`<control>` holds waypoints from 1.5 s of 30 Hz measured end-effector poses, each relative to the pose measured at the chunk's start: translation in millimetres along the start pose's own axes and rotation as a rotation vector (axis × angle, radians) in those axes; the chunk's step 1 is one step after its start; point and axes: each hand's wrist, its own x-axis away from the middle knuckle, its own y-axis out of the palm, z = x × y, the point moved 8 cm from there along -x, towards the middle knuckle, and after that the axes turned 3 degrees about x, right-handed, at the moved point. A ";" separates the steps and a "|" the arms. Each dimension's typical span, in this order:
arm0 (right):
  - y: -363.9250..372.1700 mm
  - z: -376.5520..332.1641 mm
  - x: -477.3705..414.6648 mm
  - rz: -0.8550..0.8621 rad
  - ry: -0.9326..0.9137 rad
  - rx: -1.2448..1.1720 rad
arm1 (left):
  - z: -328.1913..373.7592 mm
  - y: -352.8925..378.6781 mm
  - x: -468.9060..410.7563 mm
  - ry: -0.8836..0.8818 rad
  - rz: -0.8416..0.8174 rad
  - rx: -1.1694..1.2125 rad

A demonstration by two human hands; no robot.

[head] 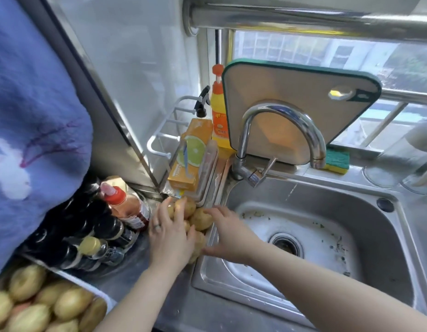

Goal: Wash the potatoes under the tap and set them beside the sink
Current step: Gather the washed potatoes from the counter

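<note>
At least four piled potatoes show at nine o'clock of the one sink, under two hands, the left hand and the right hand. At least seven tray potatoes lie in one tray at seven o'clock. At twelve o'clock of the sink stand one tap, one cutting board and one sponge; at eleven, two detergent bottles; at two, two clear glasses.

potatoes: your small tan heap lies on the counter against the sink's left rim | spare potatoes: piled at your lower left | sink: steel, basin speckled | tap: curved chrome, behind the basin
</note>
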 end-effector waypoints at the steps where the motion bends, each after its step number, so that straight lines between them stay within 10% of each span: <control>1: 1.8 -3.0 -2.2 -0.002 0.011 0.003 | -4.6 4.2 -0.4 -0.022 -0.035 0.011; 45: 1.1 5.7 -6.3 0.125 -0.107 -0.023 | -22.0 15.9 -16.2 -0.124 0.093 0.124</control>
